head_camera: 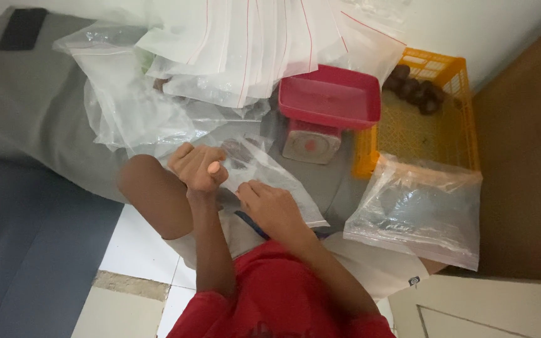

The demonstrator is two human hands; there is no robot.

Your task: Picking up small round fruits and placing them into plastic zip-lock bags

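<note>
Both hands, left point(198, 168) and right point(270, 206), pinch a clear bag point(270, 172) holding dark pieces, apparently sealing its top, so sliding along the strip seems next.

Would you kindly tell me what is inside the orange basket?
A cluster of dark round items sits in the far corner of the orange basket; the mesh floor beside them is bare. The near end is covered by a clear plastic bag, so anything beneath it cannot be seen.
</note>
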